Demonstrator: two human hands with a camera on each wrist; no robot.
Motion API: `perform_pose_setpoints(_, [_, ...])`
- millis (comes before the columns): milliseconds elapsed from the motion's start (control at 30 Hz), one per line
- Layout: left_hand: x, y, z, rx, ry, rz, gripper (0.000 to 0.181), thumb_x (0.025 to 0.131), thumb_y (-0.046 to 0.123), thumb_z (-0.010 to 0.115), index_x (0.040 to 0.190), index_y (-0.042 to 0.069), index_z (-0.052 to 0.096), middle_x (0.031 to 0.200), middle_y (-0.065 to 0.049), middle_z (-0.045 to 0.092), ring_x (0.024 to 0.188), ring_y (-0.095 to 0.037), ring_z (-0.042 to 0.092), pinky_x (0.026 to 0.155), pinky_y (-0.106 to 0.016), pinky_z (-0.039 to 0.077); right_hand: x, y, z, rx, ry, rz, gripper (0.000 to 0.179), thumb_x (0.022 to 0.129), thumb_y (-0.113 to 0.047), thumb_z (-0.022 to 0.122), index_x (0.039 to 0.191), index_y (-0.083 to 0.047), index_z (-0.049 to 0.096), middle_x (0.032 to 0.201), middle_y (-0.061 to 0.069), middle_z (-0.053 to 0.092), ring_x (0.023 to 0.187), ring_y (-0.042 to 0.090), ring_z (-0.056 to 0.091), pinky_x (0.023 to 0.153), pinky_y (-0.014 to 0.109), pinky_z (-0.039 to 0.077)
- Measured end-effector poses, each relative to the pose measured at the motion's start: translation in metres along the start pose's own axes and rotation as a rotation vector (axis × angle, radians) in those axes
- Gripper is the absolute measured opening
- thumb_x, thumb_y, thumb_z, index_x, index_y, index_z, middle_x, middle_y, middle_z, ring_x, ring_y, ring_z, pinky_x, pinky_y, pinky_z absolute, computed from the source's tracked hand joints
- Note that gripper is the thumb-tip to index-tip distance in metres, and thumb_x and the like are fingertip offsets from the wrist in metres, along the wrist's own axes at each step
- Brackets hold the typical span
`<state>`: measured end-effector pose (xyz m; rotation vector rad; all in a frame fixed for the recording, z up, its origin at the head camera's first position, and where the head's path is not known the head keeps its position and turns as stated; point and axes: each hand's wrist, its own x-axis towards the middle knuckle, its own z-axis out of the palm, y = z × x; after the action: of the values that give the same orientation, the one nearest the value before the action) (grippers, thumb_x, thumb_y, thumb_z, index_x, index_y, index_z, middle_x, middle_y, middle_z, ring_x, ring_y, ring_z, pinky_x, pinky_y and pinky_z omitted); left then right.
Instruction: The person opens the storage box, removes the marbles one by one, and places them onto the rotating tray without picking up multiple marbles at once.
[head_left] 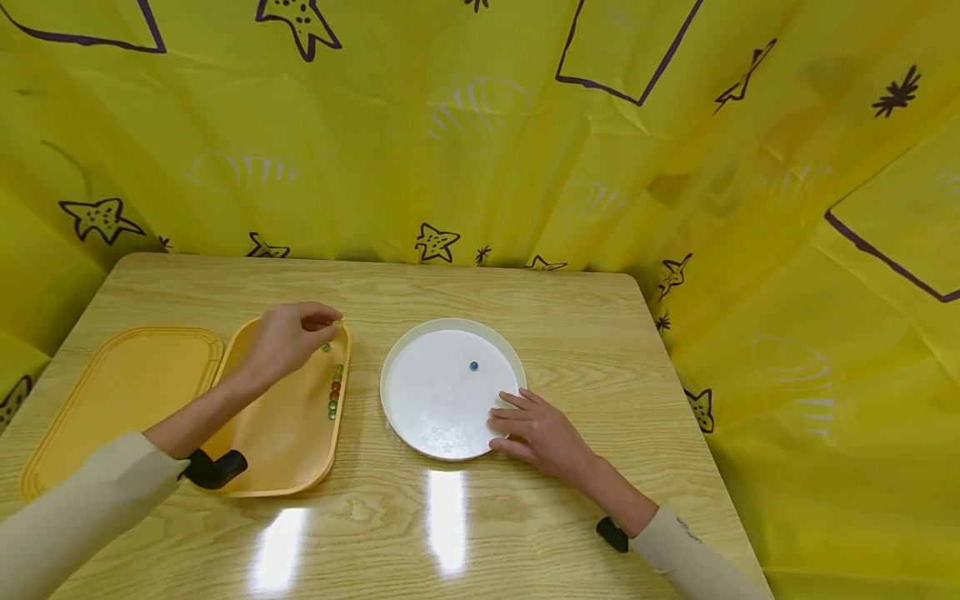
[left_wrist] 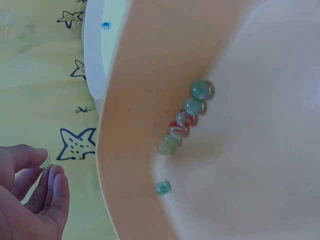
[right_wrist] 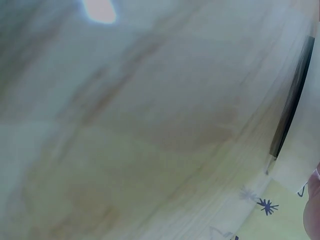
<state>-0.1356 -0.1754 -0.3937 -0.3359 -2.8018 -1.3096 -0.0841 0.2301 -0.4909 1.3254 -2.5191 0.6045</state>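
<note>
My left hand [head_left: 279,343] is over the far right part of an orange tray [head_left: 281,446]. Between thumb and fingertips it pinches a small pale green marble [left_wrist: 46,162], partly hidden by the fingers. Along the tray's right wall lies a row of several green and red-streaked marbles [left_wrist: 200,90], with one green marble [left_wrist: 163,188] apart from them. My right hand [head_left: 543,435] rests its spread fingers on the right rim of a round white tray [head_left: 442,392]. One blue marble [head_left: 474,366] lies inside that white tray.
A flat orange lid [head_left: 142,396] lies left of the orange tray, touching its edge. Everything stands on a wood-grain table [head_left: 600,350]. Yellow patterned curtains [head_left: 480,150] hang behind and on the right. The right wrist view shows mostly blurred table.
</note>
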Motion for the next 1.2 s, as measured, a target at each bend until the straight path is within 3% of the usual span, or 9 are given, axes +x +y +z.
perform_pose_setpoints(233, [0.002,0.014,0.012,-0.022,-0.033,0.002,0.022,0.095,0.008,0.068,0.113,-0.005,0.070,0.104,-0.020,0.071,0.095,-0.035,0.068,0.080,-0.047,0.054,-0.001,0.000,0.001,-0.002,-0.001,-0.005,0.048,0.101,-0.047,0.053,0.114,-0.007,0.076,0.116,0.005,0.072,0.126,0.028,0.056,0.110,0.048,0.035])
perform_pose_setpoints(667, [0.018,0.037,0.048,-0.116,-0.120,0.077,0.019,0.093,0.004,0.069,0.109,-0.005,0.072,0.099,-0.014,0.072,0.091,-0.029,0.069,0.081,-0.043,0.056,0.001,-0.002,-0.001,0.010,-0.008,0.001,0.051,0.103,-0.048,0.048,0.115,-0.006,0.076,0.117,0.006,0.071,0.125,0.028,0.057,0.111,0.047,0.034])
perform_pose_setpoints(933, [0.026,0.048,0.073,-0.177,-0.148,0.095,0.015,0.092,0.003,0.069,0.105,-0.003,0.072,0.096,-0.012,0.072,0.088,-0.026,0.068,0.079,-0.038,0.056,0.001,-0.002,0.001,-0.001,0.001,-0.008,0.044,0.100,-0.044,0.058,0.114,-0.007,0.076,0.115,0.006,0.072,0.122,0.028,0.059,0.109,0.050,0.036])
perform_pose_setpoints(1200, [0.034,0.057,0.094,-0.181,-0.188,0.092,0.012,0.091,0.004,0.070,0.101,-0.002,0.073,0.094,-0.010,0.071,0.088,-0.024,0.068,0.079,-0.035,0.055,0.000,-0.002,0.000,0.003,-0.025,0.015,0.050,0.102,-0.049,0.050,0.114,-0.009,0.076,0.117,0.004,0.072,0.124,0.025,0.058,0.111,0.047,0.034])
